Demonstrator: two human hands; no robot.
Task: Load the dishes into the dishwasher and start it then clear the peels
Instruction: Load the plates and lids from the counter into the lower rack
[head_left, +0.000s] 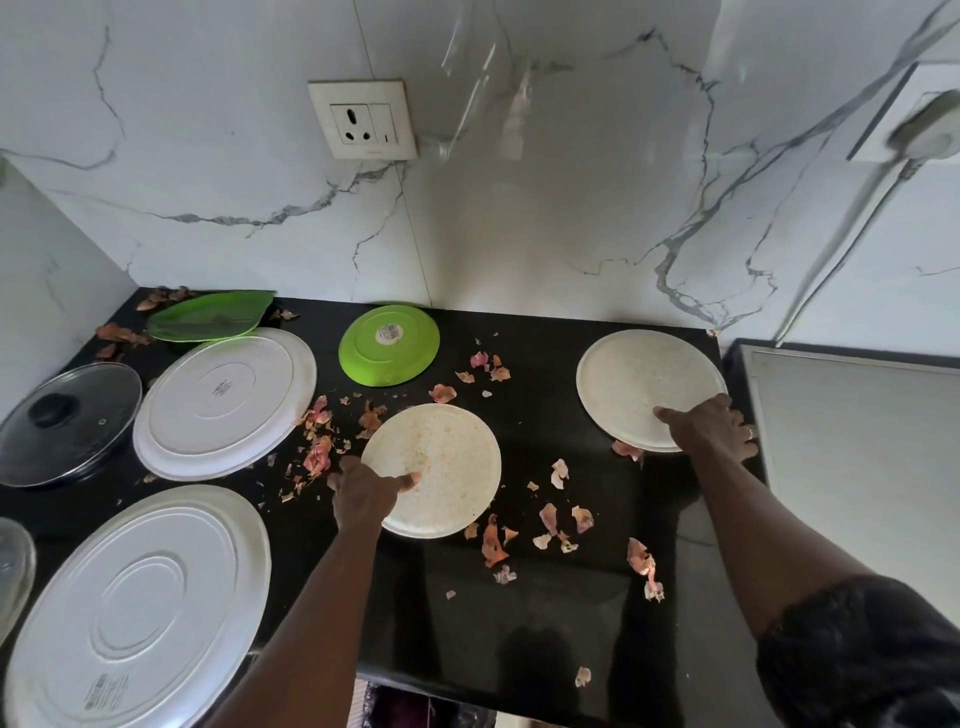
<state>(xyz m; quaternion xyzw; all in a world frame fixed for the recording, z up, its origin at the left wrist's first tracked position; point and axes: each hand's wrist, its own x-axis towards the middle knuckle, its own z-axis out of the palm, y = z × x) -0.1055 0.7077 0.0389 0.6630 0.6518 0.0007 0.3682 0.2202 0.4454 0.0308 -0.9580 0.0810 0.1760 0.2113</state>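
Peels (491, 543) and plates (223, 400) crowd the counter (545, 603).

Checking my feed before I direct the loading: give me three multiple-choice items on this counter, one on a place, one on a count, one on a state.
1. Where on the counter is the glass lid?
A. far left
B. far right
C. centre front

2. How many green dishes?
A. one
B. two
C. four

3. What do the hands do?
A. hang idle
B. both lift the lid
C. each holds a cream plate

1 A: it lies at the left edge, beside a white plate.
2 B: a round green plate and a leaf-shaped green dish.
3 C: the left hand grips the centre cream plate, the right hand the right cream plate.
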